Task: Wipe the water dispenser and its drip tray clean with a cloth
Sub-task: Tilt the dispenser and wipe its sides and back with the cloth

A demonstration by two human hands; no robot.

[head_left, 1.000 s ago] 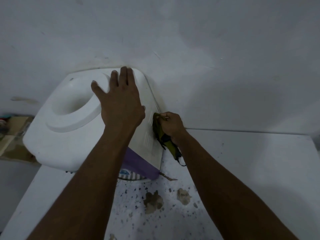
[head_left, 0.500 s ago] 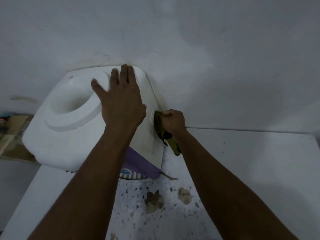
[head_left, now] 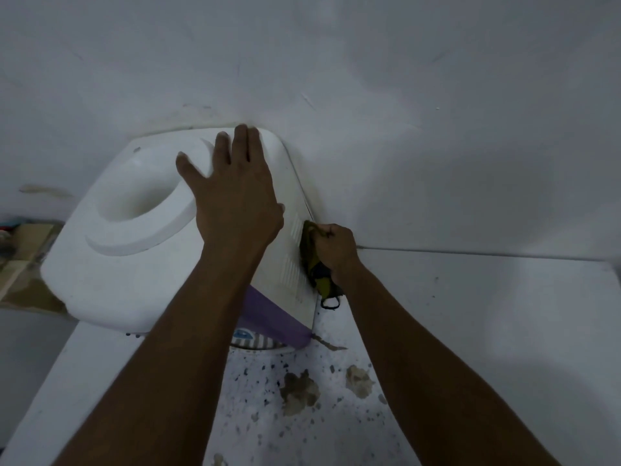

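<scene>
A white water dispenser (head_left: 111,270) with a round bottle well on top and a purple front stands on a white counter against the wall. My left hand (head_left: 235,200) lies flat on its top, fingers spread and straight. My right hand (head_left: 334,248) grips a bunched olive-green cloth (head_left: 314,264) and presses it to the dispenser's ribbed right side, near the wall. A dark loop of the cloth hangs below my fist. The drip tray (head_left: 255,343) shows only as a striped sliver under the purple front.
The white counter (head_left: 487,331) is speckled with dark spots and brown patches in front of the dispenser. A grey-white wall (head_left: 403,112) rises right behind. Cardboard clutter (head_left: 23,260) sits beyond the counter's left edge.
My right hand has shifted slightly along the dispenser's side with the cloth, which now hangs lower beneath my fist. My left hand stays flat on top.
</scene>
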